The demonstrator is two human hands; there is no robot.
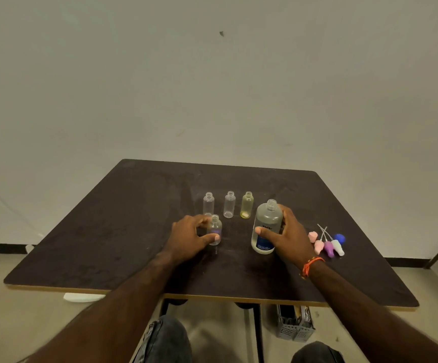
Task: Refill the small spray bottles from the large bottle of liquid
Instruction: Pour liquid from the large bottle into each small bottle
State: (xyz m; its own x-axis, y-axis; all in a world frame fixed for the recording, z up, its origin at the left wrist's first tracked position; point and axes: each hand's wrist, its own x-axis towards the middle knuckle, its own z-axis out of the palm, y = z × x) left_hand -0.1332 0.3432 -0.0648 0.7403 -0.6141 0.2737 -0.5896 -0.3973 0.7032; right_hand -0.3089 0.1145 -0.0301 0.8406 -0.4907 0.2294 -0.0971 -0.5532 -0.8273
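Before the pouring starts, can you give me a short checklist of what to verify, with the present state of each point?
1. Big bottle uncapped: ok, its neck is open.
2. Right hand holds the big bottle: ok, fingers and thumb wrap round it.
3. Small bottle uncapped and upright: ok.
4. Left hand steadies the small bottle: ok, thumb and fingers are round it.
5. Liquid left in the big bottle: cannot tell how much.
6. Spray caps out of the pouring path: ok, they lie on the table right of the big bottle.
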